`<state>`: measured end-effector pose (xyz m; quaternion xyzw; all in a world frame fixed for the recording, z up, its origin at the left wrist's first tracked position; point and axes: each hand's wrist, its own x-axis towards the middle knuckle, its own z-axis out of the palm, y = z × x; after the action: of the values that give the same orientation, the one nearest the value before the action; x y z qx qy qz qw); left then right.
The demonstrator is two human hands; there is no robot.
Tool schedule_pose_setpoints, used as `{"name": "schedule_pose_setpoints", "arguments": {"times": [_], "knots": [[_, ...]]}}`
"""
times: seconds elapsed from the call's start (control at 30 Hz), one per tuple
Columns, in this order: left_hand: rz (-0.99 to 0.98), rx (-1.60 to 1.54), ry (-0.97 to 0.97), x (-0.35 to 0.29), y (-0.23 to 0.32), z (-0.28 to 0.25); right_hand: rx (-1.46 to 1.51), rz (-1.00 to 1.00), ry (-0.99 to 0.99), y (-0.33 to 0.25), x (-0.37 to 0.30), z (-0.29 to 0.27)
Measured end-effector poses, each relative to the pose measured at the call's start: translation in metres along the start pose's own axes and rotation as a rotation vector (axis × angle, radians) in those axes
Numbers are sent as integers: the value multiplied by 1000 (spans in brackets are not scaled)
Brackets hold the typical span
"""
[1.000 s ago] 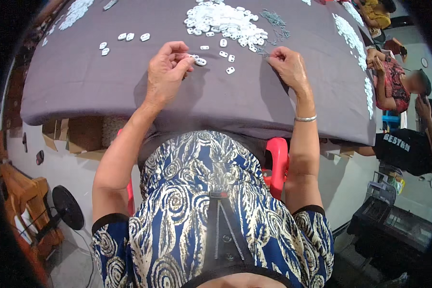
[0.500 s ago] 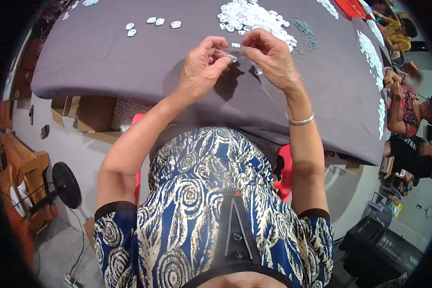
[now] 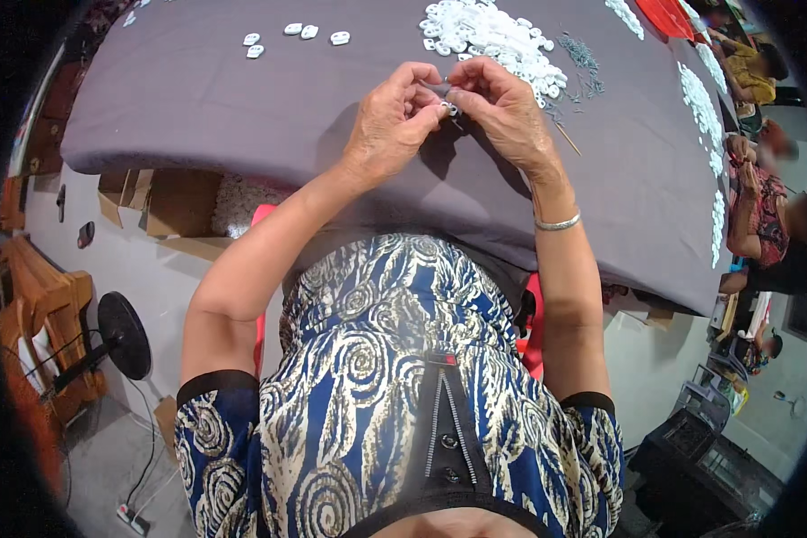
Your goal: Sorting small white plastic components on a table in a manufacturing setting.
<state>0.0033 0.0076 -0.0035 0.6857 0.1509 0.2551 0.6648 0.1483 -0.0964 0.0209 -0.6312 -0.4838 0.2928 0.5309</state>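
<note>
Seen from above, a seated person works at a table [image 3: 242, 117] under a grey cloth. Both hands meet over the cloth: the left hand [image 3: 387, 125] and right hand [image 3: 502, 112] press fingertips together, pinching one small white part [image 3: 448, 108] between them, just off the cloth. What the fingers do to it is too small to tell.

Just beyond the right hand lies a heap of white parts [image 3: 489, 36]; beside it, to the right, a scatter of thin grey pins [image 3: 585, 63]. A thin stick [image 3: 567, 139] lies by the right wrist, which wears a silver bangle [image 3: 557, 222]. Four loose parts [image 3: 296, 36] sit well beyond the left hand.

Risks, as a judgement: the part is tiny and held only by fingertips, so a slip could drop it into the lap or among the heap. The pins lie close enough for a sleeve or wrist to sweep them off.

Below the left forearm, under the table edge, stand open brown boxes [image 3: 166, 202]; no labels can be made out. A flat red thing [image 3: 668, 16] lies far beyond the right hand.
</note>
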Motion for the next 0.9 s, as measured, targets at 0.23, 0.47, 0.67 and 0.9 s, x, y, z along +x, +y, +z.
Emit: {"name": "schedule_pose_setpoints", "arguments": {"times": [0.23, 0.47, 0.67, 0.9], "knots": [[-10, 9, -10, -1, 1, 0, 79, 36, 45, -5, -1, 1], [0, -1, -8, -1, 0, -1, 24, -11, 45, -3, -2, 1], [1, 17, -4, -1, 0, 0, 35, -22, 54, -3, -2, 4], [21, 46, 27, -2, -3, 1, -82, -64, 32, -5, -3, 6]]}}
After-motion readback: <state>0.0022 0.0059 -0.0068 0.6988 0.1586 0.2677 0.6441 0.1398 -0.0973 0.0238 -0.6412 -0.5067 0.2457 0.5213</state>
